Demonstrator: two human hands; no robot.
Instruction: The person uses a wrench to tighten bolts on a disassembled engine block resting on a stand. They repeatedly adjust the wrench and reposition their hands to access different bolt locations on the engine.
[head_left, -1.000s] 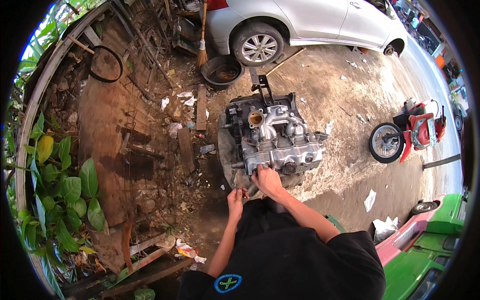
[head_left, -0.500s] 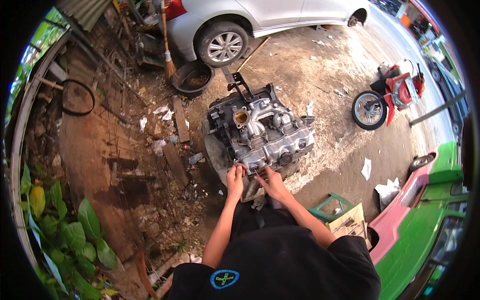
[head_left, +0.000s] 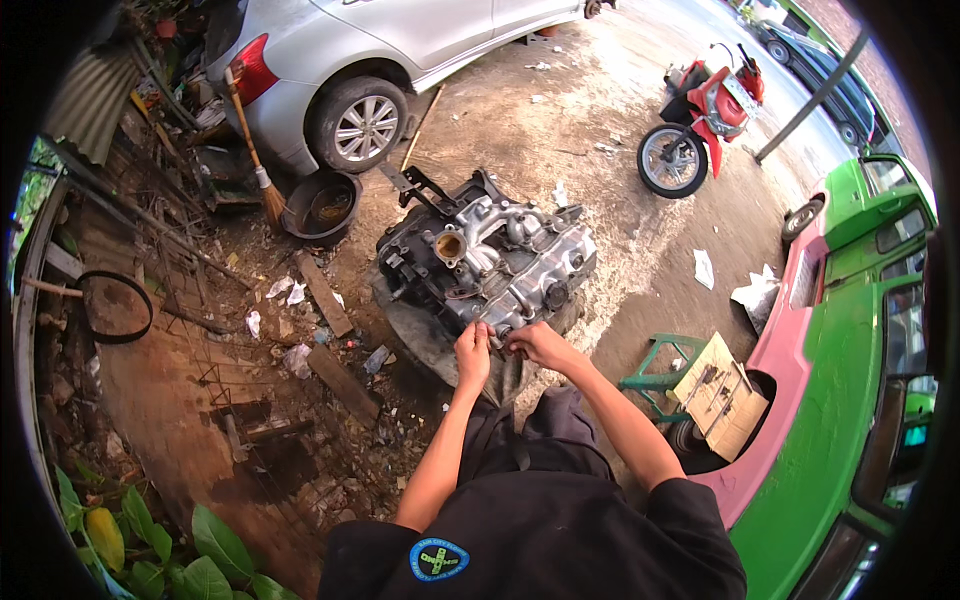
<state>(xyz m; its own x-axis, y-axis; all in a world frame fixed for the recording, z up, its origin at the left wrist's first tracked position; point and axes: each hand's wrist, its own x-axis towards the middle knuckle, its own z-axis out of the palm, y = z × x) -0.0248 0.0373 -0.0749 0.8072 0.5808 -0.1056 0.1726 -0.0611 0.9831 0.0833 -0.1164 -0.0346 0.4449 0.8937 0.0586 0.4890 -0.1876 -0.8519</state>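
An engine block with a metal cylinder-head cover and a silvery intake manifold sits low in front of me, on a rounded grey base. My left hand is closed at the engine's near edge, thumb and fingers pinched together. Just to its right, my right hand is also closed, its fingertips pinched at the same edge. Only a narrow gap lies between the two hands. Whatever small part the fingers hold is too small to make out.
A silver car stands beyond, with a broom and black basin beside it. Far right are a red motorcycle and green-pink vehicle. Tools lie on cardboard above a green stool. Wood planks and litter lie left.
My view has turned, bringing more of the green vehicle and the tools on cardboard into sight. My right hand has risen slightly along the engine's near edge; both hands stay pinched there.
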